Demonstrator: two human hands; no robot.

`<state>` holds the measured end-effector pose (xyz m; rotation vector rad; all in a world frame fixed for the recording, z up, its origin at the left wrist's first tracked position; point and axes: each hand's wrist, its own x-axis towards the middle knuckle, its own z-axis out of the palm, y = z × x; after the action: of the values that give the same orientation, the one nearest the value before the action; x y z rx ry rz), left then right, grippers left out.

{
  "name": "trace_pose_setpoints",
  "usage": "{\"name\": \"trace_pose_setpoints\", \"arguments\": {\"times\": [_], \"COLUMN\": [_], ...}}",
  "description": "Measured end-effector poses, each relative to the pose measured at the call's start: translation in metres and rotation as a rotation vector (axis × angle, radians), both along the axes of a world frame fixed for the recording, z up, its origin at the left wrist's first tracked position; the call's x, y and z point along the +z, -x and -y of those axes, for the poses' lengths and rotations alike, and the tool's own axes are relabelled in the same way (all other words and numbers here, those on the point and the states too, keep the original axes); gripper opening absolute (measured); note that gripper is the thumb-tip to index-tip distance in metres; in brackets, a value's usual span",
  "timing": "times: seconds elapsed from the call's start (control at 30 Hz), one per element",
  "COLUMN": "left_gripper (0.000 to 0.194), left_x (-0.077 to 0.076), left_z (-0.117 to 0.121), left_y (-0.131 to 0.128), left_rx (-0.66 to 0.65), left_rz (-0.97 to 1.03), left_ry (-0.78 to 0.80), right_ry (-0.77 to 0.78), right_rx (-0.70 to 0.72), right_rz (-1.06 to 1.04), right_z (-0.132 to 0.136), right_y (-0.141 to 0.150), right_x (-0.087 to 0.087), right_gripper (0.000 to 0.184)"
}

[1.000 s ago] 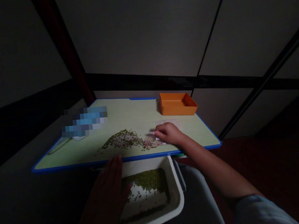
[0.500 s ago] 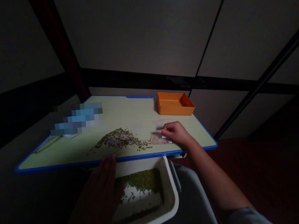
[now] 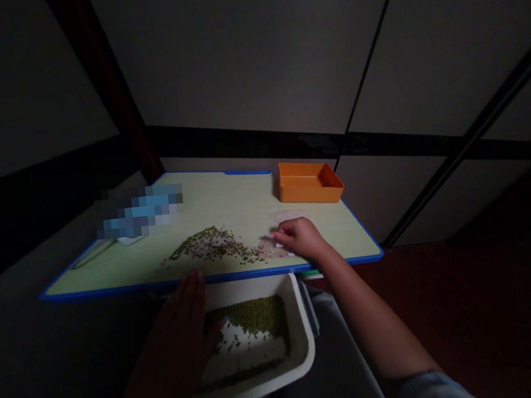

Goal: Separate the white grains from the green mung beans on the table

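My right hand (image 3: pixel 300 238) is closed in a pinch, low over the tabletop, just right of a loose pile of small green beans (image 3: pixel 211 242). What its fingers hold, if anything, is too small to make out. A pale pinkish, see-through patch (image 3: pixel 270 247) lies under and left of the fingers; I cannot tell whether it is a sheet or a print. My left hand (image 3: pixel 183 324), in deep shade, has its fingers stretched out at the table's front edge, thumb apart over a white tub (image 3: pixel 303 363). More green beans (image 3: pixel 257 315) lie in the tub, mostly along its far side.
The pale green tabletop (image 3: pixel 228 196) has a blue rim. An orange open box (image 3: pixel 309 186) stands at its back right. A blurred-out blue object (image 3: pixel 143 211) lies at the left, with a cord beside it. Dark panelled walls (image 3: pixel 235 59) rise behind the table.
My right hand moved right, away from the bean pile, then came partly back left. My left hand stays at the table edge. The view shifted slightly; the bean pile looks much the same.
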<state>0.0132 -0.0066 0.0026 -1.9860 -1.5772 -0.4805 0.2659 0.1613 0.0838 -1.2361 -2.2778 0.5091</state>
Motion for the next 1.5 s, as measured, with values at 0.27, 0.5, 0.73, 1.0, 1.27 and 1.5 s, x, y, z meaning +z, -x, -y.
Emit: {"name": "trace_pose_setpoints", "arguments": {"times": [0.27, 0.5, 0.73, 1.0, 1.27, 1.5], "left_gripper": [0.081, 0.081, 0.080, 0.081, 0.082, 0.082], "left_x": [-0.010, -0.013, -0.007, -0.004, -0.008, -0.012], "left_z": [-0.008, -0.008, -0.005, -0.004, -0.003, -0.004], "left_y": [0.002, 0.005, 0.004, 0.002, 0.004, 0.004], "left_rx": [0.020, 0.021, 0.004, -0.013, -0.005, 0.003], "left_rz": [-0.002, -0.042, -0.081, -0.073, -0.022, -0.009], "left_ry": [-0.014, -0.049, -0.071, -0.081, -0.041, -0.021], "right_ry": [-0.039, -0.019, -0.025, -0.047, 0.009, -0.047], "right_rx": [-0.021, 0.054, 0.012, 0.072, 0.057, 0.038], "right_rz": [0.054, -0.010, -0.002, 0.009, -0.048, 0.040], "right_z": [0.001, -0.001, -0.002, -0.002, 0.000, 0.003], "right_y": [0.002, -0.001, -0.001, 0.003, -0.002, -0.002], "right_x": [-0.001, -0.005, -0.004, -0.006, -0.006, -0.004], "right_gripper": [0.037, 0.036, 0.037, 0.037, 0.036, 0.037]}}
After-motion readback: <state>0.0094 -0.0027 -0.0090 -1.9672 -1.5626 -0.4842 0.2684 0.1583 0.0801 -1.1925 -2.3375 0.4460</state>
